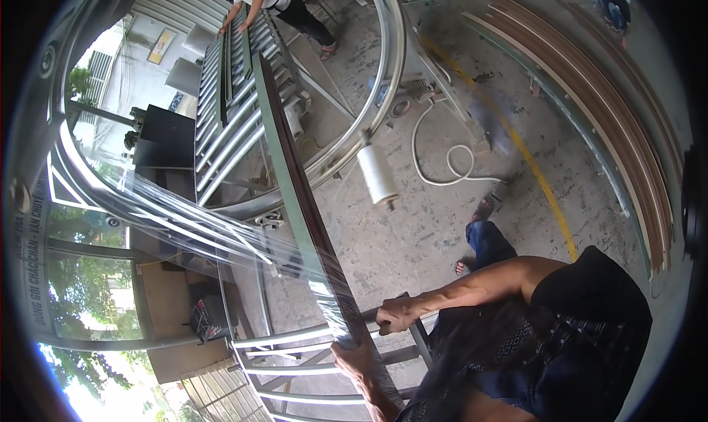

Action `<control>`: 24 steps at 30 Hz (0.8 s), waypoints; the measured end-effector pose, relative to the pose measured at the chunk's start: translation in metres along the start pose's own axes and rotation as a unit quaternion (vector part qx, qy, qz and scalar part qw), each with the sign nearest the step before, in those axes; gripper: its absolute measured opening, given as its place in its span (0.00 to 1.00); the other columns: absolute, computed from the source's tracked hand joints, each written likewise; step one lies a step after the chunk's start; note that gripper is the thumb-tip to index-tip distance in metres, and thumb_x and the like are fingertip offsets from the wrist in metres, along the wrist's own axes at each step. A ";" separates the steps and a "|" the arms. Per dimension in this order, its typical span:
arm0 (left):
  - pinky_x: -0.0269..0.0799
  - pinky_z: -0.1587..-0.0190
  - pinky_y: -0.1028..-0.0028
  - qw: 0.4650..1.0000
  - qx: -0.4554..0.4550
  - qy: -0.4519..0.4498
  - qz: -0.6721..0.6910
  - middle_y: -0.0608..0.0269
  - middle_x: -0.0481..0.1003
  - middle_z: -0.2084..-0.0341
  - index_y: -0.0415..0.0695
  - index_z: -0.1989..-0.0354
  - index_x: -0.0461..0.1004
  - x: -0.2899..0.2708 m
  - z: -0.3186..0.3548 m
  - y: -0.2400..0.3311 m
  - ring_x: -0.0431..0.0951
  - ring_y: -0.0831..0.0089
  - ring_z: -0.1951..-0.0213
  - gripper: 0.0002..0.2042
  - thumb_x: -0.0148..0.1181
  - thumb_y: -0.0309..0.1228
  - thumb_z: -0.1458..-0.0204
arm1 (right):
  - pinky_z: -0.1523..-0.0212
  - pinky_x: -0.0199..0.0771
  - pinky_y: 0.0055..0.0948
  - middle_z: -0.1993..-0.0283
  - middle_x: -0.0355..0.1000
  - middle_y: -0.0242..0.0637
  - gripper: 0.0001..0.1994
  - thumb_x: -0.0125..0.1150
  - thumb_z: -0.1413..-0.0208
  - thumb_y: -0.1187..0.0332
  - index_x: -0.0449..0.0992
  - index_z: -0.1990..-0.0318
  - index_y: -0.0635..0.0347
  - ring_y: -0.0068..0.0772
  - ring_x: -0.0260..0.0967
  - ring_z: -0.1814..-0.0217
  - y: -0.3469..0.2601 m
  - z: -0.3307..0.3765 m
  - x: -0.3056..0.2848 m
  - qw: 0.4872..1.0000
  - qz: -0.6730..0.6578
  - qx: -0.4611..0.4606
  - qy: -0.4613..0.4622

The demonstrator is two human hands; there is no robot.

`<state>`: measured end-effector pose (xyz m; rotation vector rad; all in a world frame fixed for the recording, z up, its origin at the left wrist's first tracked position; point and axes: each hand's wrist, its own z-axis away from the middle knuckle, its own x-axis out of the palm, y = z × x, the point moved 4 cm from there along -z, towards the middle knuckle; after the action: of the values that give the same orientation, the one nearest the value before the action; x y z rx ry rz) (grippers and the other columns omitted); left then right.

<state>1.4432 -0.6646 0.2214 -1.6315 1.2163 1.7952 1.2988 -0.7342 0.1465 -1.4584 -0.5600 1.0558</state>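
A long green and brown profile [284, 156] runs from the far roller conveyor, through a large metal ring, toward me. Clear stretch film [243, 237] spans from the ring's left side to it and wraps its near part in wrinkled layers. My left hand [354, 359] is closed round the wrapped profile near its close end. My right hand [396, 315] is closed at the right of the profile, on what looks like a dark metal frame bar [420, 341]; its fingertips are partly hidden. A white film roll [377, 173] sits on the ring's near side.
The metal ring [385, 68] arches round the profile. Near roller bars [295, 352] lie below my left hand. A co-worker [269, 1] leans over the far roller conveyor [236, 142]. Brown curved-looking profiles [590, 90] are stacked at right. A pale hose [417, 145] loops on the floor.
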 end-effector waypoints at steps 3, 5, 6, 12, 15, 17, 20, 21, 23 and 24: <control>0.72 0.69 0.55 1.000 0.026 0.001 -0.016 0.44 0.77 0.77 0.37 0.67 0.70 0.001 0.006 -0.010 0.79 0.47 0.72 0.27 0.72 0.46 0.66 | 0.67 0.72 0.44 0.73 0.73 0.57 0.17 0.55 0.52 0.59 0.77 0.70 0.68 0.53 0.74 0.70 0.001 0.000 0.002 1.000 -0.008 0.000 0.006; 0.72 0.69 0.55 1.000 0.028 0.012 0.003 0.46 0.76 0.77 0.38 0.67 0.70 -0.005 0.011 -0.009 0.79 0.48 0.73 0.26 0.73 0.46 0.67 | 0.67 0.72 0.44 0.73 0.73 0.57 0.17 0.56 0.51 0.58 0.77 0.70 0.68 0.53 0.74 0.69 0.001 -0.003 0.002 1.000 -0.024 0.009 0.012; 0.72 0.69 0.55 0.999 0.032 0.010 0.002 0.46 0.76 0.77 0.38 0.67 0.70 -0.006 0.011 -0.011 0.79 0.48 0.73 0.26 0.73 0.46 0.67 | 0.66 0.72 0.44 0.72 0.74 0.57 0.18 0.57 0.50 0.57 0.77 0.69 0.68 0.53 0.74 0.68 0.002 -0.005 0.002 0.999 -0.040 0.018 0.017; 0.71 0.68 0.55 1.000 0.016 0.015 -0.002 0.45 0.77 0.75 0.36 0.66 0.71 -0.004 0.013 -0.018 0.78 0.47 0.71 0.30 0.75 0.46 0.72 | 0.75 0.74 0.35 0.80 0.73 0.46 0.21 0.53 0.40 0.55 0.75 0.71 0.68 0.38 0.75 0.80 -0.006 -0.007 0.000 0.999 -0.045 0.028 0.015; 0.71 0.67 0.56 1.000 0.009 0.017 0.002 0.46 0.77 0.75 0.36 0.66 0.71 -0.003 0.012 -0.017 0.78 0.47 0.71 0.29 0.74 0.46 0.71 | 0.78 0.73 0.35 0.82 0.71 0.44 0.24 0.53 0.40 0.52 0.74 0.73 0.69 0.37 0.75 0.81 -0.006 -0.014 0.001 0.990 -0.106 0.088 -0.019; 0.71 0.67 0.56 1.000 -0.005 0.006 -0.007 0.46 0.77 0.74 0.36 0.66 0.70 -0.002 0.011 -0.017 0.78 0.48 0.70 0.29 0.74 0.46 0.71 | 0.80 0.73 0.35 0.83 0.71 0.44 0.27 0.53 0.41 0.48 0.73 0.76 0.70 0.36 0.75 0.81 -0.011 -0.019 -0.003 0.991 -0.103 0.080 -0.005; 0.71 0.67 0.56 1.000 0.000 0.010 0.015 0.46 0.76 0.74 0.36 0.65 0.70 -0.002 0.011 -0.019 0.78 0.48 0.70 0.29 0.74 0.46 0.71 | 0.84 0.73 0.35 0.85 0.69 0.44 0.34 0.55 0.45 0.41 0.70 0.80 0.72 0.36 0.74 0.81 -0.021 -0.026 -0.006 0.989 -0.107 0.101 0.012; 0.71 0.67 0.56 1.000 0.001 0.009 0.015 0.46 0.76 0.74 0.36 0.65 0.70 -0.002 0.011 -0.018 0.78 0.48 0.70 0.29 0.74 0.46 0.71 | 0.86 0.73 0.34 0.85 0.69 0.45 0.37 0.55 0.48 0.37 0.69 0.83 0.72 0.37 0.74 0.82 -0.023 -0.027 -0.008 0.985 -0.114 0.129 0.016; 0.71 0.67 0.56 1.000 -0.004 0.008 0.023 0.46 0.76 0.74 0.36 0.65 0.70 -0.004 0.013 -0.014 0.78 0.48 0.70 0.29 0.74 0.46 0.71 | 0.88 0.73 0.32 0.85 0.69 0.47 0.39 0.56 0.51 0.34 0.68 0.85 0.72 0.38 0.74 0.82 -0.025 -0.031 -0.007 0.986 -0.119 0.115 0.025; 0.71 0.67 0.56 1.000 -0.005 0.008 0.022 0.46 0.76 0.74 0.36 0.65 0.70 -0.005 0.012 -0.013 0.78 0.48 0.70 0.29 0.74 0.46 0.71 | 0.86 0.73 0.33 0.85 0.69 0.47 0.39 0.56 0.51 0.34 0.68 0.85 0.71 0.38 0.74 0.82 -0.026 -0.031 -0.008 0.987 -0.108 0.116 0.031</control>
<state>1.4474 -0.6465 0.2216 -1.6389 1.2621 1.8215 1.3279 -0.7518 0.1705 -1.1940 -0.5198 0.8705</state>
